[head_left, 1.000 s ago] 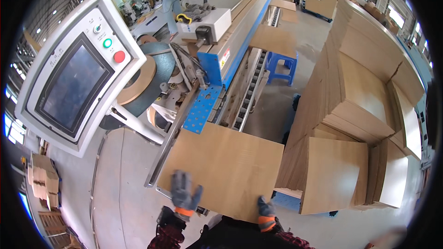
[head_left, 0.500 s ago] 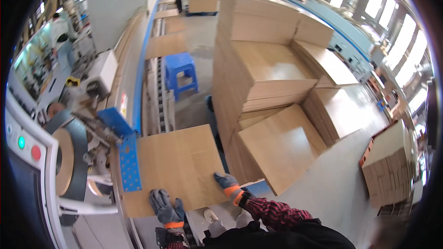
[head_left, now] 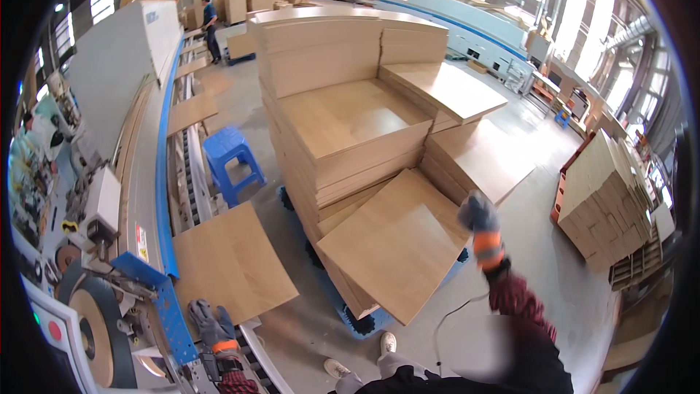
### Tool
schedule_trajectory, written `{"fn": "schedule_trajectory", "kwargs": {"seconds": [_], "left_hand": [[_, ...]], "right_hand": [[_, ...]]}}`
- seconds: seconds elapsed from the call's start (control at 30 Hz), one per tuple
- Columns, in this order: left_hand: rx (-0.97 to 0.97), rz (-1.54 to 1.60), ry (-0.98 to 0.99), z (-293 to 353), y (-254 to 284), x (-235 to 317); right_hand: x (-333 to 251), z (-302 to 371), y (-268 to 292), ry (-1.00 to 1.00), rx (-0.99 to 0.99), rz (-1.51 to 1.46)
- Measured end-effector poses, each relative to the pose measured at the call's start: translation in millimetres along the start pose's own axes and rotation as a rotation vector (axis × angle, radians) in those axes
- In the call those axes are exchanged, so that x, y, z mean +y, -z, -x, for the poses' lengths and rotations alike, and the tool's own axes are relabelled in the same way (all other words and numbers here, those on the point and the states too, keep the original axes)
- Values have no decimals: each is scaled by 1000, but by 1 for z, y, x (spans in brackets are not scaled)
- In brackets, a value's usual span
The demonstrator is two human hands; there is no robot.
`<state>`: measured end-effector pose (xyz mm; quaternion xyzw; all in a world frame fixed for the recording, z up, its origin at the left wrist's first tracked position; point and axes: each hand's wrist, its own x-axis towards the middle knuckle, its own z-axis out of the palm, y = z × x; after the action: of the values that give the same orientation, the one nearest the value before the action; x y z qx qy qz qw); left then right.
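Observation:
My left hand [head_left: 213, 325], in a grey glove with an orange cuff, lies open on the near edge of a wood-grain board [head_left: 232, 263]. That board rests on the machine's infeed beside a blue perforated guide plate [head_left: 173, 321]. My right hand [head_left: 479, 215], gloved the same way, is stretched out over the right side of a stack. Its fingers look loosely bent, with nothing seen in them. It is close to the right corner of a skewed board [head_left: 394, 244] lying on top of the low part of the stack; whether it touches is unclear.
Tall stacks of boards [head_left: 321, 55] stand on a blue pallet [head_left: 357, 325]. A blue stool [head_left: 233, 164] stands between them and the roller conveyor [head_left: 191, 164]. More stacked panels [head_left: 605, 204] are at right. A person [head_left: 211, 29] stands far off. A cable [head_left: 441, 328] trails near my feet.
My right hand has left the infeed board and swung right to the stack. My view has turned right. The infeed board has moved forward along the guide; my left hand stays on it.

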<state>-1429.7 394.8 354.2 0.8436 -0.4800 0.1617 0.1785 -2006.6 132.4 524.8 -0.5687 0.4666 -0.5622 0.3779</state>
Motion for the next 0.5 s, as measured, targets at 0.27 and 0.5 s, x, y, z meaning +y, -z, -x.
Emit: {"fn": "schedule_trajectory", "kwargs": {"seconds": [0.27,0.5], "left_hand": [[-126,-17,169,2,12,25],[18,157,247,86,53,83]], "right_hand": [[71,-263,28,-95,623,550],[64,-302,38,-235,442,460]]}}
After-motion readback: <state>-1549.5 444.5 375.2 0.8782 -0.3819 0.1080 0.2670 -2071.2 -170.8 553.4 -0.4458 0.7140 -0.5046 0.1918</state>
